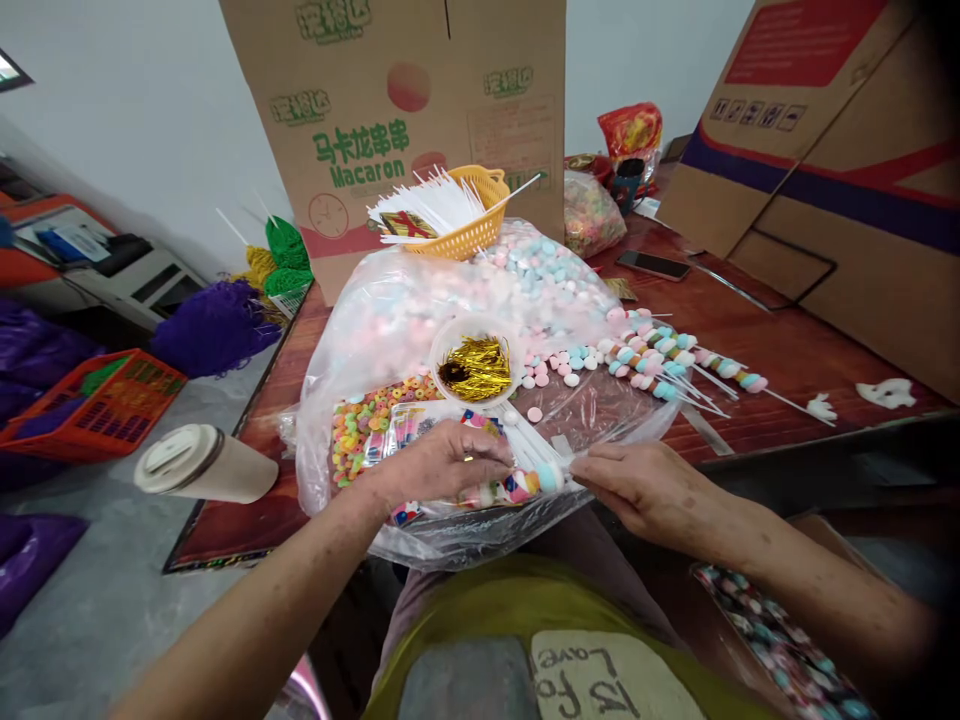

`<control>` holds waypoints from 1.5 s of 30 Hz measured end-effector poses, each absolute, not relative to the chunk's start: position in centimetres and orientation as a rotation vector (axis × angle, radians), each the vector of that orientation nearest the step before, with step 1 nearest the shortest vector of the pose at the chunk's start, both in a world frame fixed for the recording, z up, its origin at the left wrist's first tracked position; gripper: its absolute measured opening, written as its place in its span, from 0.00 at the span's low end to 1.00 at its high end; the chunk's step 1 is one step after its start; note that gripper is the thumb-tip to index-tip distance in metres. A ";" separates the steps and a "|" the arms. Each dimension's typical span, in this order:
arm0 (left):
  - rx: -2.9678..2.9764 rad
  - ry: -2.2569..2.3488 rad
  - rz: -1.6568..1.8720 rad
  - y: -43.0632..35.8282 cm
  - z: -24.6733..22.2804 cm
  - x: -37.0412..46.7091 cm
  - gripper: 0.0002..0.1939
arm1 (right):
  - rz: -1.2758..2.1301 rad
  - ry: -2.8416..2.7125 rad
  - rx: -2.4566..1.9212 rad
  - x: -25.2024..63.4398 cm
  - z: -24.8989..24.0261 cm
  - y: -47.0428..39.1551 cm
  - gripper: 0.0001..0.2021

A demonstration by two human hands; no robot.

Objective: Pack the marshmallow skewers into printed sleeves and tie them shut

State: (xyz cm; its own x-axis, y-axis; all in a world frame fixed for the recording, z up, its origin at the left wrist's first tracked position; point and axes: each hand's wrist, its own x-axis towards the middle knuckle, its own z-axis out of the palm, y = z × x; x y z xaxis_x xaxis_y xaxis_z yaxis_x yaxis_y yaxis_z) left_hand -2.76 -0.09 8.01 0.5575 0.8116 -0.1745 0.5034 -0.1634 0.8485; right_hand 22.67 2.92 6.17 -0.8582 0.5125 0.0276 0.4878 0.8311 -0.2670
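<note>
My left hand point(450, 462) is closed over a candy skewer point(529, 484) in a printed clear wrapper, low over the front of a big clear plastic bag point(450, 545). At the skewer's right end, my right hand point(649, 492) pinches the clear end of the wrapper. The fingers hide part of the skewer. Beneath and beyond the left hand lie flat printed wrappers point(405, 430) and white sticks point(529, 440). Just behind them stands a round tub point(517, 365) with gold twist ties point(484, 368). Fruit-coloured ring candies point(347, 440) lie left of the wrappers.
Finished marshmallow skewers point(652, 350) lie to the right, near a phone point(652, 264). Loose pastel marshmallows point(544, 265) and a yellow basket point(476, 240) of white sticks sit behind. A lidded cup point(225, 465) is at the left edge. Large cartons point(420, 60) block the back.
</note>
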 end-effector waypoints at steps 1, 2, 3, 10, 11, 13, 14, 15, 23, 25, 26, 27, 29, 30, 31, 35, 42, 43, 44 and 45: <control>1.806 1.084 0.414 0.0 8.0 -2.8 0.12 | 0.393 -2.893 -0.781 22.8 6.2 3.0 0.11; 1.798 1.094 0.428 0.0 8.0 -2.7 0.11 | 0.395 -2.877 -0.774 22.9 6.2 3.0 0.11; 1.795 1.106 0.437 -0.1 7.9 -2.5 0.11 | 0.392 -2.866 -0.773 23.0 6.2 3.0 0.11; 2.137 1.157 0.493 -0.3 7.3 -1.2 0.07 | 0.288 -2.979 -0.857 22.6 6.8 2.7 0.10; 2.225 1.167 0.493 -0.3 7.2 -0.8 0.07 | 0.274 -3.012 -0.861 22.3 7.0 2.6 0.09; 2.387 1.201 0.464 -0.4 6.8 0.1 0.07 | 0.251 -3.074 -0.853 21.7 7.2 2.3 0.09; 2.441 1.233 0.447 -0.4 6.6 0.6 0.07 | 0.246 -3.096 -0.852 21.4 7.1 2.3 0.10; 2.461 1.275 0.440 -0.5 6.4 0.9 0.08 | 0.250 -3.106 -0.856 21.2 7.0 2.3 0.10; 2.032 1.386 0.209 -0.3 7.5 -1.5 0.38 | 0.343 -2.845 -0.753 22.8 5.3 3.7 0.10; 2.076 1.400 0.047 -0.3 7.7 -1.6 0.33 | 0.263 -2.821 -0.694 23.0 5.4 3.7 0.11; 2.063 1.396 0.023 -0.3 7.6 -1.4 0.27 | 0.192 -2.809 -0.666 23.0 5.5 3.7 0.12; 2.017 1.363 0.033 -0.3 7.4 -1.2 0.22 | 0.106 -2.790 -0.631 23.0 5.5 3.6 0.13; 1.841 1.216 0.067 -0.3 7.1 -0.9 0.17 | -0.079 -2.733 -0.517 22.9 5.7 3.6 0.14; 1.733 1.131 0.063 -0.3 6.9 -0.8 0.17 | -0.158 -2.705 -0.438 23.0 5.8 3.6 0.14; 1.625 1.053 0.044 -0.3 6.8 -0.7 0.17 | -0.218 -2.681 -0.357 23.1 6.0 3.6 0.13; 1.304 0.868 -0.020 -0.2 6.8 -0.4 0.21 | -0.286 -2.672 -0.173 23.3 6.9 3.5 0.12; 1.484 1.088 -0.013 -0.3 7.4 0.2 0.17 | -0.123 -2.789 -0.274 22.8 6.2 3.6 0.12; 1.534 1.113 0.002 -0.2 7.4 0.1 0.18 | -0.105 -2.789 -0.320 23.0 6.1 3.8 0.12; 1.598 1.128 0.012 -0.2 7.3 -0.1 0.18 | -0.092 -2.789 -0.360 23.1 6.1 4.1 0.12; 1.663 1.128 0.011 -0.2 7.3 -0.3 0.18 | -0.080 -2.791 -0.394 23.3 6.1 4.3 0.12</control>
